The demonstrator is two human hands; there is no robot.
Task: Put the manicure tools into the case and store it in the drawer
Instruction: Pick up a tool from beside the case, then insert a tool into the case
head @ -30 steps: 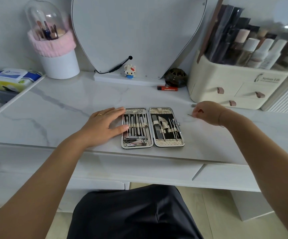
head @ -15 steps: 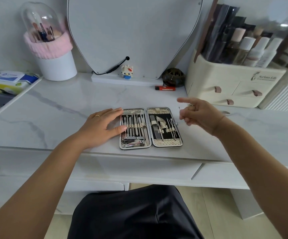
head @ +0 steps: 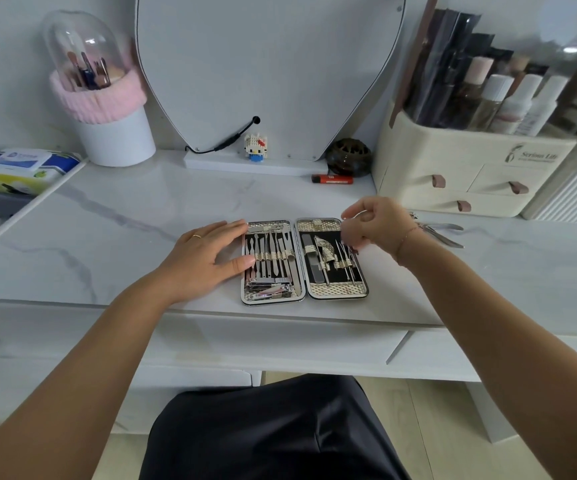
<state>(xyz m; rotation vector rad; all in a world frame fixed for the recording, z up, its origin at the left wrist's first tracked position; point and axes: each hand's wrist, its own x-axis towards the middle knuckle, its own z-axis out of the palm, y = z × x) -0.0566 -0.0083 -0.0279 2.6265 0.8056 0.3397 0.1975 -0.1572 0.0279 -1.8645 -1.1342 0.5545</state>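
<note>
Manicure case (head: 335, 291), silver-rimmed with a black lining and woven cream end panels, lies opened flat like a book on the white marble tabletop (head: 124, 237), close to its front edge. Its long axis and hinge run from the person towards the wall, with the two halves side by side. The steel tools strapped in its left half (head: 273, 251) lie along that same axis, slim ends towards the wall.

The left hand (head: 204, 258) rests palm down on the marble, fingers straight and close together. The case's left rim sits right at those fingertips (head: 240, 225), and the thumb tip touches the same rim lower down.

The right hand (head: 377, 226) hovers with its fingers curled. Thumb and forefinger pinch a slim metal tool (head: 355, 215), of which only a pale sliver shows, so its direction cannot be told. The far right corner of the case's right half lies directly under these fingers. Silver cuticle nippers (head: 441, 232) lie on the marble behind the right wrist, handles pointing away from the fingers.

A second ago the right hand was over bare marble to the right of the case; it has since come across to that corner. The left hand and the case have stayed put.
</note>
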